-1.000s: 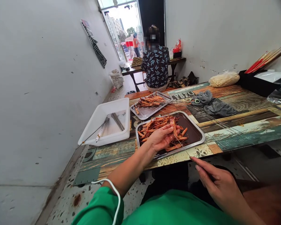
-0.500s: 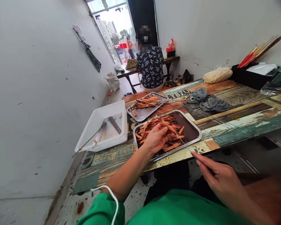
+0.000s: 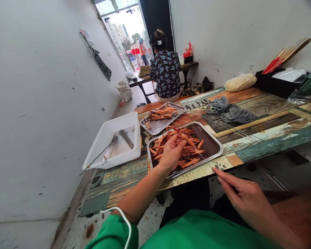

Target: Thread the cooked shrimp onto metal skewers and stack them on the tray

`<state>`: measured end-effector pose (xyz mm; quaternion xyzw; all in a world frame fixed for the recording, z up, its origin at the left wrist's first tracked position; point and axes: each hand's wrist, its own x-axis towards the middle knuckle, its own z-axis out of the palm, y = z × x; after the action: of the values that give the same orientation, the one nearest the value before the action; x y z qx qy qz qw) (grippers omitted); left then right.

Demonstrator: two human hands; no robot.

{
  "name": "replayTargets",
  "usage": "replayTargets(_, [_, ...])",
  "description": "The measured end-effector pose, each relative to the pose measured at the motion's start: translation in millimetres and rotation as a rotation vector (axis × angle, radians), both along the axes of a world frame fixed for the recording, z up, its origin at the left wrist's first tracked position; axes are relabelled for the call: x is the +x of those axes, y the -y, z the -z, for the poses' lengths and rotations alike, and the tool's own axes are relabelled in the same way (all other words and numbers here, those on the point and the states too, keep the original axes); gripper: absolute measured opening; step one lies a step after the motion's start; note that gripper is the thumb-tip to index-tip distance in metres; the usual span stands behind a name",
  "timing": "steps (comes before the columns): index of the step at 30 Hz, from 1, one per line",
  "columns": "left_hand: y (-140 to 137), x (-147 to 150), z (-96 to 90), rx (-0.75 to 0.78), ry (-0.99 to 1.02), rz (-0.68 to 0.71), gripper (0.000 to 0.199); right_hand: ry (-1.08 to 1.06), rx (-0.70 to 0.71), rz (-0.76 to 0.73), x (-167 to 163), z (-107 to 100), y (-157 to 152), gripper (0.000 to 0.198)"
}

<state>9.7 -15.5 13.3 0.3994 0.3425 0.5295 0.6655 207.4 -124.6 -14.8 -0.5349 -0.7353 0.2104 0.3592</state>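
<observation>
Turned further palm-down than before, the left hand (image 3: 171, 152) pinches a meat strip (image 3: 189, 140) at the metal skewer (image 3: 204, 158) the right hand (image 3: 245, 195) grips.

We lose one end of the thin skewer (image 3: 202, 157) at the orange-brown piece (image 3: 188, 140) in the left hand (image 3: 171, 152), the other inside the right hand (image 3: 245, 195). The right edge crops the bottle (image 3: 309, 83). The seated co-worker (image 3: 167, 74) hides their own hands from us, and the person outside (image 3: 142, 52) is too small to make out clearly.
</observation>
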Motion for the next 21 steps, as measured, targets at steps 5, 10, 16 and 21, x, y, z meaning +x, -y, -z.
replayTargets(5, [0.0, 0.6, 3.3, 0.065, -0.040, -0.005, 0.029, 0.002, 0.012, 0.000, 0.5, -0.8, 0.1, 0.034])
replayTargets(10, [-0.3, 0.4, 4.5, 0.100, -0.101, 0.005, 0.027, -0.011, 0.023, -0.003, 0.0, -2.5, -0.1, 0.035])
replayTargets(16, [-1.2, -0.8, 4.3, 0.138, -0.115, 0.029, 0.026, 0.000, 0.015, -0.004, -1.3, -3.4, -1.0, 0.035])
replayTargets(21, [-1.0, -0.5, 3.5, 0.169, -0.156, 0.034, 0.026, 0.020, -0.004, -0.004, 0.8, -4.5, 0.1, 0.035])
